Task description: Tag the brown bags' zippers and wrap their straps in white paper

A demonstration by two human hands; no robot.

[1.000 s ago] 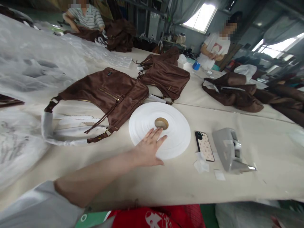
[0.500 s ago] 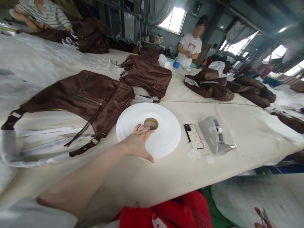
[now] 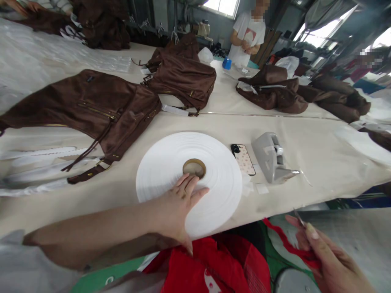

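A large flat roll of white strip material (image 3: 220, 183) with a brown cardboard core lies at the near edge of the table. Across its near left part rests my left hand (image 3: 180, 199), fingers spread, fingertips beside the core and thumb pointing down past the roll's near rim. Low on the right, off the table, my right hand (image 3: 326, 252) is closed around small scissors (image 3: 299, 218); their metal tip points up and left, and their handles are mostly hidden. A narrow red strip (image 3: 287, 240) runs to this hand; I cannot tell whether it is gripped.
Right of the roll sit a phone (image 3: 244, 159) and a grey tape dispenser (image 3: 269, 158). Brown leather bags (image 3: 100, 106) lie on the left, with further bags (image 3: 271, 89) behind. A person in a white shirt (image 3: 247, 36) stands across the table (image 3: 311, 138). Red cloth covers my lap.
The roll and my left hand have come nearer to me, toward the table's edge. My right hand has risen further into view with the scissors. My view has tilted downward.
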